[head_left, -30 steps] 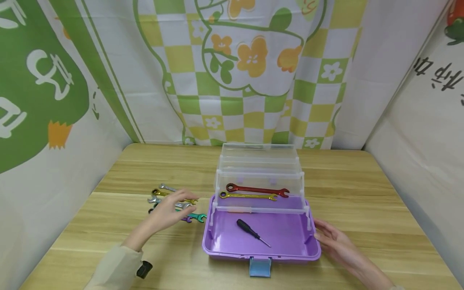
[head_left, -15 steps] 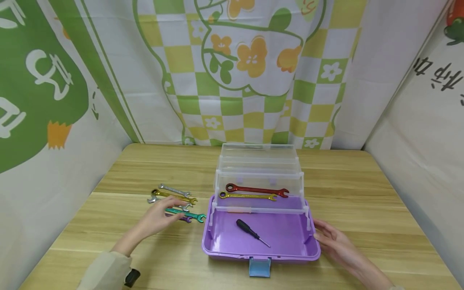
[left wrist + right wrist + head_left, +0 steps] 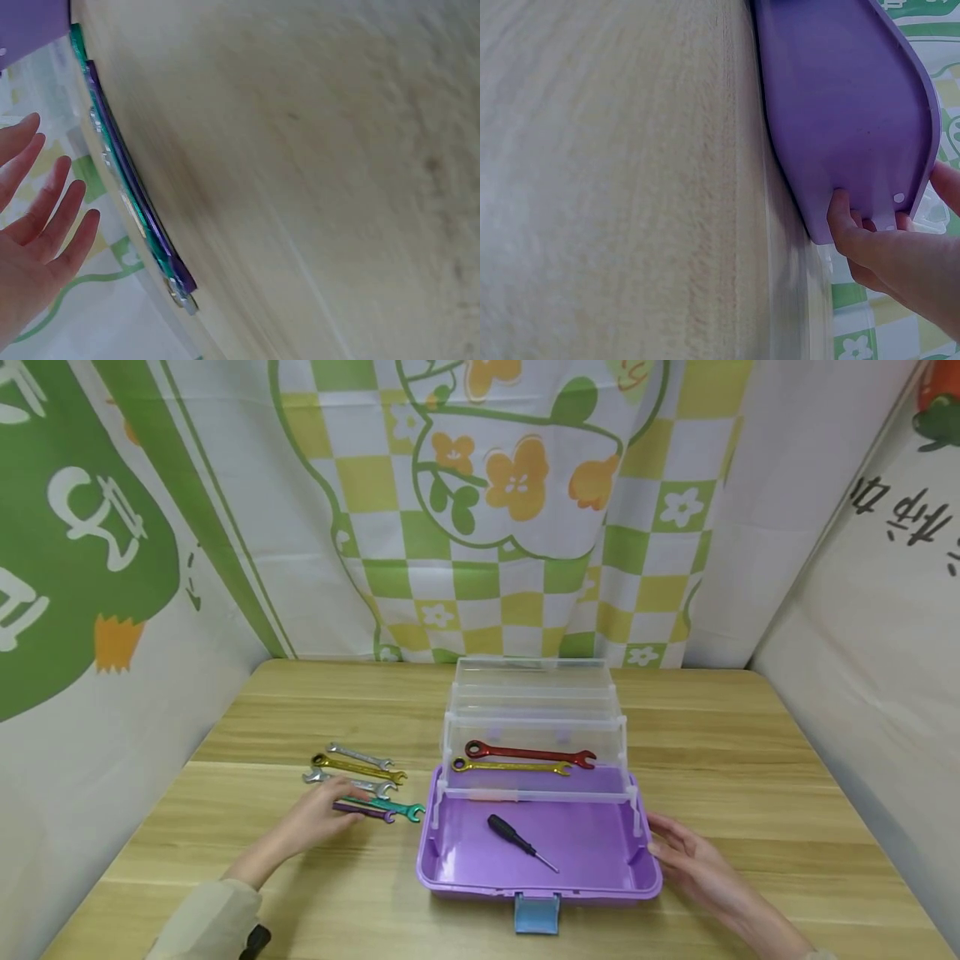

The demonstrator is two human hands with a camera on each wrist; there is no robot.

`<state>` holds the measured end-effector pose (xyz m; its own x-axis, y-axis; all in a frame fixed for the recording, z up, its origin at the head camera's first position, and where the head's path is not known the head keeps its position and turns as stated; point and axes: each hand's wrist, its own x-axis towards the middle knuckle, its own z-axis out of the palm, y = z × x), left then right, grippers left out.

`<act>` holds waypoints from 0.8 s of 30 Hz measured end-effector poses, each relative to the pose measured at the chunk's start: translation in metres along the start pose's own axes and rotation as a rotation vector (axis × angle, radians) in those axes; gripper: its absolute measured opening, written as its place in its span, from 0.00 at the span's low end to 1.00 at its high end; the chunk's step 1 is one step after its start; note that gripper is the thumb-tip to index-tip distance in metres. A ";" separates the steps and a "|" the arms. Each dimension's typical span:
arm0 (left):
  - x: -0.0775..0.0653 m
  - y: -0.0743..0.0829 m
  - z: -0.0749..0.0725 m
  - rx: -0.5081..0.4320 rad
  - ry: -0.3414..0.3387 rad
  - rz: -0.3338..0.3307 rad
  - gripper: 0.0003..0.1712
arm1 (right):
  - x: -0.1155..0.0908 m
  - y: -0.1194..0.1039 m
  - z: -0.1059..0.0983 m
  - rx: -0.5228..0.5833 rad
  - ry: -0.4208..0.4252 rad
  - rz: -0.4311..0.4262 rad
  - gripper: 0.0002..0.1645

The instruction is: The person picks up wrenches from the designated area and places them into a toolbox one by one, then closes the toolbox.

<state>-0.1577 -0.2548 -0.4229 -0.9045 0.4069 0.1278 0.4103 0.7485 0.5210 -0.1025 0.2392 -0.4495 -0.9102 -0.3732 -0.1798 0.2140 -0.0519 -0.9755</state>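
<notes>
My left hand is over the near end of a loose group of wrenches, nearest to a purple wrench and a green wrench. In the left wrist view its fingers are spread and relaxed, apart from the wrenches. To the right stands a purple toolbox with its clear trays folded up and back. My right hand holds the toolbox's right end, thumb at the rim and bent fingers against the outer wall. A black screwdriver lies in the base. A red wrench and a yellow wrench rest in a tray.
Beyond the left hand lie a silver wrench, a gold wrench and a larger silver wrench. A blue latch hangs at the toolbox front. Printed curtains close off the wooden table.
My left hand has drawn back left and lower, uncovering more of the wrenches. The right hand has stayed at the toolbox, and the wrenches lie much as before.
</notes>
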 end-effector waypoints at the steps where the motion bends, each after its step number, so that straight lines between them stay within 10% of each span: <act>1: 0.000 -0.002 0.000 0.014 -0.002 0.001 0.10 | 0.000 0.000 0.000 -0.005 0.001 0.005 0.38; 24: 0.006 -0.028 0.010 0.117 -0.051 0.000 0.07 | 0.000 -0.002 0.002 -0.008 0.008 0.031 0.39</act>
<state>-0.1735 -0.2678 -0.4450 -0.8984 0.4311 0.0833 0.4241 0.8031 0.4186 -0.1023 0.2378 -0.4475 -0.9058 -0.3674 -0.2112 0.2395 -0.0325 -0.9704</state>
